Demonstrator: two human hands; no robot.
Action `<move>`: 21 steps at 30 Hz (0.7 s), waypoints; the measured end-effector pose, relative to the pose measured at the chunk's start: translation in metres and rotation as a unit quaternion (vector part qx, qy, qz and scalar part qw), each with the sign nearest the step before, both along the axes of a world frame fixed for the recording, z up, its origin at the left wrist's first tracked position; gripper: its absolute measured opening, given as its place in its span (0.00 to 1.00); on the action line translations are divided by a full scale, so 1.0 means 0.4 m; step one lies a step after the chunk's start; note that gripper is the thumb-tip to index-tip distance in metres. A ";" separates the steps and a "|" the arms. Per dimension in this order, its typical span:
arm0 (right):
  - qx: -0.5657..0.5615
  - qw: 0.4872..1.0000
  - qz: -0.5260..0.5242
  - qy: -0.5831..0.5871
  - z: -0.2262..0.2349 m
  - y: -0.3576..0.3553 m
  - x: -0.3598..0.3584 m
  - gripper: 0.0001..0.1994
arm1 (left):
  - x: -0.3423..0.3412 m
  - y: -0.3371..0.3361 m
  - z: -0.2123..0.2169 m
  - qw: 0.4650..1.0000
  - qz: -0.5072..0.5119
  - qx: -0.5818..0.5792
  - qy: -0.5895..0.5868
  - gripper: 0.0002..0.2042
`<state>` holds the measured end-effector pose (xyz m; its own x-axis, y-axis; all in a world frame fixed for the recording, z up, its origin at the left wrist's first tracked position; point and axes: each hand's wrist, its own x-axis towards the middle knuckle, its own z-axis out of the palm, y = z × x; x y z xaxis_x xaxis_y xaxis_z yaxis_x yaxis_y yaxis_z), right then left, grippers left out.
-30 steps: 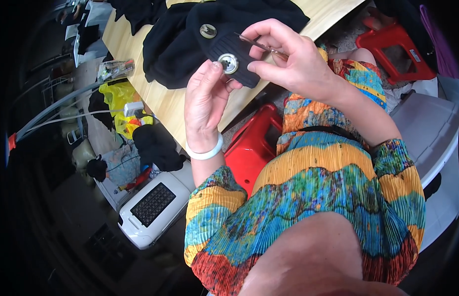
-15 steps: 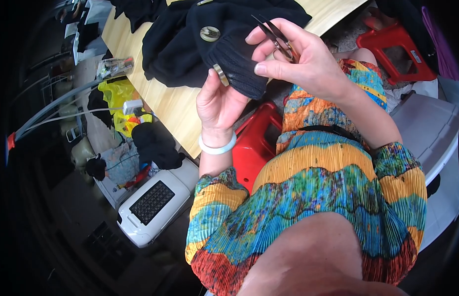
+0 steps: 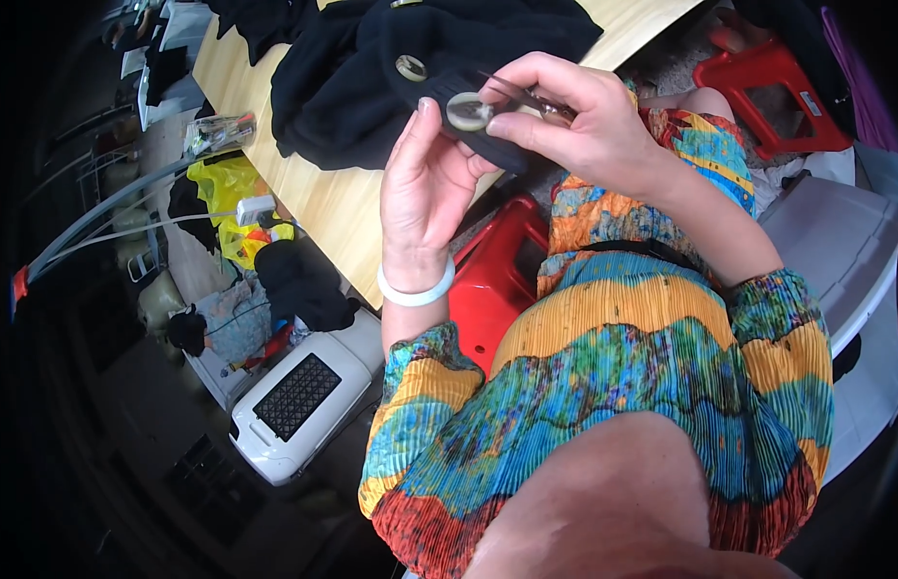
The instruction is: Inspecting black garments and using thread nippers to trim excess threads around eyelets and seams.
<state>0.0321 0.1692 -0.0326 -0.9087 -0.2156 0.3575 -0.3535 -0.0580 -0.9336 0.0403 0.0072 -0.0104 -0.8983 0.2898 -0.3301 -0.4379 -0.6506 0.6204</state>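
My left hand (image 3: 425,188), a white bangle on its wrist, holds up the edge of a black garment (image 3: 343,77) with a large pale round button (image 3: 465,111) at its fingertips. My right hand (image 3: 584,125) grips small dark scissors (image 3: 524,96) whose tips point left, right beside that button. A second similar button (image 3: 410,68) shows on the garment a little further back. The rest of the garment is heaped on a light wooden table (image 3: 323,207).
A red plastic stool (image 3: 497,275) stands under my forearms, with another red stool (image 3: 772,92) at the upper right. A grey bin (image 3: 835,251) is on the right. On the floor at left are a white appliance (image 3: 304,400), a yellow bag (image 3: 222,183) and dark cloths.
The button went from facing me to edge-on and now faces me again. The scissors lifted away from it and have come back down beside it.
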 end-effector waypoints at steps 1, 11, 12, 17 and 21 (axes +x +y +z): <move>0.000 1.000 0.000 0.000 0.000 -0.002 0.000 0.09 | -0.001 -0.001 0.002 1.000 0.001 -0.007 -0.001 0.11; -0.105 0.987 0.014 -0.121 -0.022 0.023 -0.060 0.08 | 0.014 0.007 -0.003 0.948 -0.013 -0.275 0.158 0.09; -0.088 0.989 -0.017 -0.118 -0.035 0.032 -0.084 0.09 | 0.029 -0.003 -0.003 0.911 -0.087 -0.354 0.191 0.07; 0.060 0.988 -0.122 -0.073 -0.113 0.020 -0.181 0.22 | 0.066 -0.011 -0.098 0.630 -0.336 -0.568 0.409 0.08; 0.220 0.968 -0.109 -0.043 -0.136 -0.017 -0.178 0.25 | 0.037 -0.044 -0.092 0.696 -0.265 -0.562 0.359 0.08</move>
